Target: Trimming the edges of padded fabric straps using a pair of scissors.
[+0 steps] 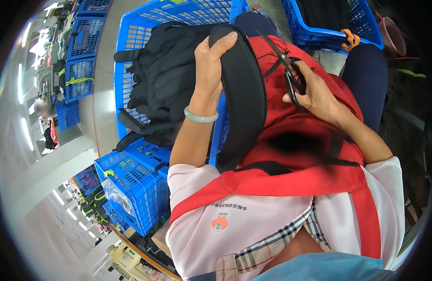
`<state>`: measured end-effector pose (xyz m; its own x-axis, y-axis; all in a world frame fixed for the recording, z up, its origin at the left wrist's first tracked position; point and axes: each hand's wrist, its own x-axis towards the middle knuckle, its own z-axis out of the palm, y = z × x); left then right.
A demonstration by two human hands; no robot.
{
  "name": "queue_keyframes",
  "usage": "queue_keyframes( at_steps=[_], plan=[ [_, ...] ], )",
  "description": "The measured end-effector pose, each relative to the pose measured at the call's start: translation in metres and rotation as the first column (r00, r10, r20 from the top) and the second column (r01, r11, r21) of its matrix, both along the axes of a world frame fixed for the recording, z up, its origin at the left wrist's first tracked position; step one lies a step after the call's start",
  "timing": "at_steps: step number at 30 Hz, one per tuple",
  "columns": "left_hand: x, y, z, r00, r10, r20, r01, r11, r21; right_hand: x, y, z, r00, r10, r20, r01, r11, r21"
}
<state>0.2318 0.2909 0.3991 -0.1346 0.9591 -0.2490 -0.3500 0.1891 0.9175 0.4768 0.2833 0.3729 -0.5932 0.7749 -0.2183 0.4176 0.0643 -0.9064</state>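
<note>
My left hand [210, 68] is closed round the upper end of a long, padded black strap [246, 89], the thumb lying over its front. The strap hangs down in a curve over my red apron [291, 126]. With my right hand [319, 96] I grip a pair of scissors [287, 70] by their black handles. The metal blades point up and to the left, a little right of the strap's edge, and look parted. Dark bits of thread or scrap lie on the apron near the blades.
Left of the strap, a blue plastic crate [124, 89] holds a heap of similar black straps [164, 75]. Another blue crate [319, 40] with dark contents stands at the upper right, near a pink basket [392, 37]. Blue crates [131, 187] are stacked at lower left, by a sewing machine [129, 262].
</note>
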Motion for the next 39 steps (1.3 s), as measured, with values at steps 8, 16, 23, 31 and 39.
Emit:
queue_keyframes(
  at_steps=[8,16,23,31,39],
  plan=[
    [0.007,-0.005,0.003,0.998,0.057,-0.012,-0.056,0.996,0.076,-0.017,0.003,0.007,0.999,0.020,0.043,-0.021,0.999,0.038],
    [0.007,-0.006,0.007,0.995,0.089,-0.054,-0.078,0.981,0.176,-0.019,0.002,0.009,0.999,-0.032,0.013,0.031,0.996,0.083],
    [0.006,-0.007,0.007,0.988,0.147,-0.037,-0.137,0.970,0.201,-0.024,-0.009,0.010,1.000,-0.001,-0.011,0.001,1.000,0.031],
    [0.013,-0.011,0.008,0.987,0.152,-0.047,-0.140,0.970,0.196,-0.031,-0.006,0.000,1.000,-0.002,-0.013,0.005,0.986,0.165],
    [0.013,-0.012,0.005,0.991,0.120,-0.061,-0.104,0.972,0.211,-0.030,-0.002,0.012,0.999,0.024,-0.020,-0.023,0.997,0.079]
  ],
)
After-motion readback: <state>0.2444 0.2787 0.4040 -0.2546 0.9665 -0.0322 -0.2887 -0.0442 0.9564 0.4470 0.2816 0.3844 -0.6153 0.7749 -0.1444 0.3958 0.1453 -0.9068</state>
